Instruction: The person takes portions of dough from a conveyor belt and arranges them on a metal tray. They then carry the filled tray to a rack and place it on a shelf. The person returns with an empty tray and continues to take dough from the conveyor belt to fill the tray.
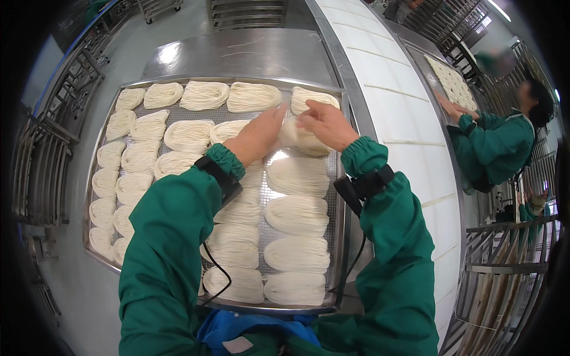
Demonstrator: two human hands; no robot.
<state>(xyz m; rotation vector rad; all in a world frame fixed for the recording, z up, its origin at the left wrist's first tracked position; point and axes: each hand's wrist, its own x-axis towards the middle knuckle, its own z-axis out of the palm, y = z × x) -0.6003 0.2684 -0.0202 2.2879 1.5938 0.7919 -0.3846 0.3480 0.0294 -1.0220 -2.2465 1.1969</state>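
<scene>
A large metal-framed mesh tray [340, 249] lies in front of me, bearing rows of folded bundles of pale noodles. My right hand [328, 126] is over a noodle bundle [317, 146] in the right-hand column, fingers bent. A motion-blurred pale piece, apparently noodles [289, 132], shows at its fingertips; whether they grip it is unclear. Just left of it is my left hand [260, 135], fingers stretched out, with no held thing visible. Beyond the hands, another noodle bundle [311, 99] occupies the far right corner. My forearms hide part of the middle rows.
A white conveyor belt [392, 111] with thin noodle strands across it runs along the tray's right side. Behind the tray is a steel table [191, 55] with loose strands. Across the belt, a person in green [494, 142] handles dough pieces [452, 82]. Metal racks [42, 173] stand left.
</scene>
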